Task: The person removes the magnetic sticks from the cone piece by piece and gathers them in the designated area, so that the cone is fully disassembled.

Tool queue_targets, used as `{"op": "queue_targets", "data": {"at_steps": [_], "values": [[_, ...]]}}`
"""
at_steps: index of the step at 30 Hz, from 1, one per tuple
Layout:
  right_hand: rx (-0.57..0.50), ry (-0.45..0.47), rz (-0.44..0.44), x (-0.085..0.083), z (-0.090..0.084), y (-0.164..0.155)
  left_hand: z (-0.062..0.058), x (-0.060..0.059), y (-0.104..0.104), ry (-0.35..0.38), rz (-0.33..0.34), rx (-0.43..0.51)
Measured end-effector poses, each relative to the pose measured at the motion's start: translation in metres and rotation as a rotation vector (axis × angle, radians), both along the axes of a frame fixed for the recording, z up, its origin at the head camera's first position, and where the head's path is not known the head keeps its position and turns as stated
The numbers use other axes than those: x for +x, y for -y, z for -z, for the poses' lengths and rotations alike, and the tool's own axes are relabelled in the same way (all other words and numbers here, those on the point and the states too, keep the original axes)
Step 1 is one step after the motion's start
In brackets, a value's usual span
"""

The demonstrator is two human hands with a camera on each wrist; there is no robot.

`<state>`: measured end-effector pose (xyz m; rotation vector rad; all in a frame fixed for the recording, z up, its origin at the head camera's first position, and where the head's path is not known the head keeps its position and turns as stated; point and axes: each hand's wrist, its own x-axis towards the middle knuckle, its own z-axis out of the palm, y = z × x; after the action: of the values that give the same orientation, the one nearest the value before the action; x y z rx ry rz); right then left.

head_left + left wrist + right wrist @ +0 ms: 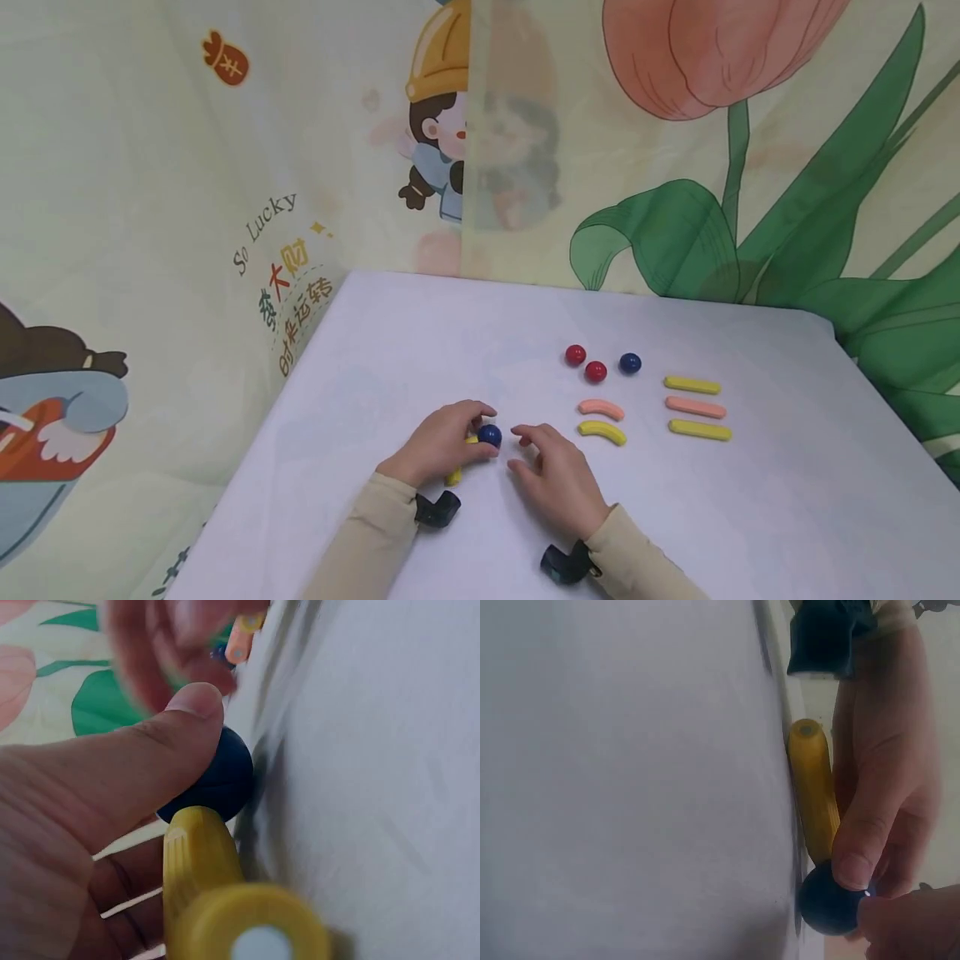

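My left hand (483,429) pinches a dark blue ball (490,435) between thumb and fingers on the white table (375,350). A yellow stick (453,477) runs from the ball back under that palm. In the left wrist view the thumb (187,720) presses on the blue ball (217,780), with the yellow stick (199,855) butting against it. The right wrist view shows the same ball (826,904) and stick (814,795). My right hand (525,450) rests just right of the ball with loosely curled fingers, holding nothing.
Further right lie two red balls (575,355) (596,372), another blue ball (630,363), a pink curved piece (601,409), a yellow curved piece (602,432), and a column of straight sticks: yellow (692,385), pink (695,407), yellow (699,430). Printed curtains surround the table.
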<state>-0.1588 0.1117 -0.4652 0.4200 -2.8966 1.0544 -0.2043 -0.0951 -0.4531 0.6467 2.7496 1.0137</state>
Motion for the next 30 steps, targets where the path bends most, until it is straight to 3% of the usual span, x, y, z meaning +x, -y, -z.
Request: {"op": "queue_targets", "data": {"at_steps": [5,9,12,21,26,30], "values": [[-0.009,-0.068,-0.109,-0.016,0.006,0.007,0.002,0.0,-0.003,0.02,0.078,0.07],[0.003,-0.179,-0.21,-0.025,0.01,0.008,0.0,-0.002,-0.002,0.039,0.099,0.14],[0.031,-0.244,-0.225,-0.03,0.01,0.009,-0.002,-0.004,-0.001,0.03,0.098,0.162],[0.06,-0.067,-0.023,-0.028,0.005,-0.001,-0.002,-0.004,0.003,-0.048,-0.026,-0.082],[0.057,-0.042,0.0,-0.025,0.002,-0.009,-0.001,-0.004,0.003,-0.036,-0.053,-0.096],[0.025,-0.021,0.079,-0.026,-0.003,-0.024,0.001,-0.002,0.004,-0.045,-0.086,-0.103]]}}
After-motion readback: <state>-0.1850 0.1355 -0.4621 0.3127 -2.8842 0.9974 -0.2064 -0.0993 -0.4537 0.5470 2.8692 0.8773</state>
